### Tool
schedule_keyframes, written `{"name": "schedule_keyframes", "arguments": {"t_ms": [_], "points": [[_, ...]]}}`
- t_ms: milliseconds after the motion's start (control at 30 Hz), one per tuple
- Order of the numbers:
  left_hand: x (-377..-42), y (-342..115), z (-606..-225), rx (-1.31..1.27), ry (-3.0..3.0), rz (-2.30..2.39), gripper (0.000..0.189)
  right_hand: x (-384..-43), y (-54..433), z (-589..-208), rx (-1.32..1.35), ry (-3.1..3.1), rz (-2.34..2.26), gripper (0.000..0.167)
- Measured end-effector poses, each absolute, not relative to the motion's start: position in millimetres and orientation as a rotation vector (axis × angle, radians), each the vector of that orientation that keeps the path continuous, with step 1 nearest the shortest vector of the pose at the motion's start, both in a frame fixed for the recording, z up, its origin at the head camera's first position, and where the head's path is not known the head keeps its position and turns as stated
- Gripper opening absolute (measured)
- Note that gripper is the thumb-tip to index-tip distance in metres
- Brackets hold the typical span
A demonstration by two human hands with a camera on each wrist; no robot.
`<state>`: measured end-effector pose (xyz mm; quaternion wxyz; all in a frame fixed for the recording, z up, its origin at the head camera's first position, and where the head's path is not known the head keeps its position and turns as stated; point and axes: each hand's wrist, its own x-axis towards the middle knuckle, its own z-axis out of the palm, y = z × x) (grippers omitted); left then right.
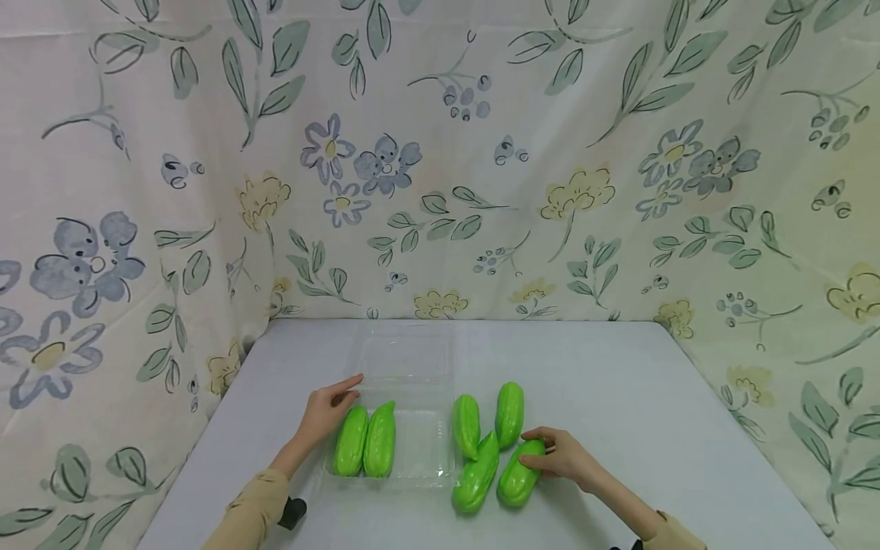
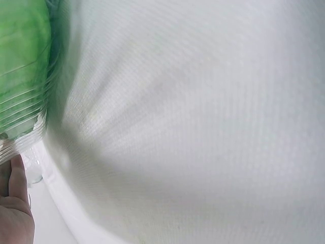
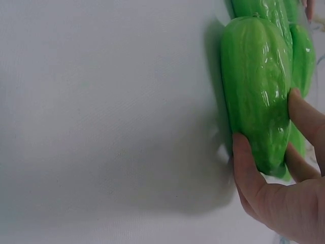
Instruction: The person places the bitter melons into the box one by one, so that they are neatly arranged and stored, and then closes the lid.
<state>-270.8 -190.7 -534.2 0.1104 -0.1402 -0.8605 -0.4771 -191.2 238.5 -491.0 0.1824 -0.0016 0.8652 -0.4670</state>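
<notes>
My right hand (image 1: 560, 457) pinches the narrow end of a glossy, ridged green gourd (image 1: 517, 481), thumb on one side and fingers on the other in the right wrist view. Three more such gourds lie close by, among them a tapered gourd (image 1: 477, 475) and an upright-lying gourd (image 1: 509, 412). To their left, an open clear plastic box (image 1: 419, 451) contains two green gourds (image 1: 380, 441) side by side in its left half. My left hand (image 1: 328, 406) holds the box at its back left corner; in the left wrist view, fingers (image 2: 18, 185) meet its ridged wall.
The box's clear lid (image 1: 406, 359) is folded back flat behind it on the white table (image 1: 564, 367). A flowered cloth (image 1: 440, 153) hangs behind and along the sides. Dark wrist gear (image 1: 293, 513) sits at the left sleeve.
</notes>
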Motion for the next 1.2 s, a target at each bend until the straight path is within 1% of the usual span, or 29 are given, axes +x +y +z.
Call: {"name": "schedule_keyframes", "arguments": {"t_ms": [433,733,967,1200], "points": [[-270.8,-190.4,-533.9,-0.417,-2.514,-1.401,0.035,-191.8,237.6,-492.9,0.027,2.454,-1.309,0.052],[-269.2,-190.1,-533.4,-0.418,-2.512,-1.398,0.035,-190.1,238.0,-494.5,0.041,2.451,-1.324,0.054],[-269.2,-189.6,-532.7,-0.404,-2.521,-1.404,0.034,-189.9,239.6,-497.4,0.019,2.460,-1.334,0.057],[-270.3,-190.4,-533.7,-0.409,-2.515,-1.407,0.034,-191.1,240.5,-496.1,-0.003,2.441,-1.327,0.056]]}}
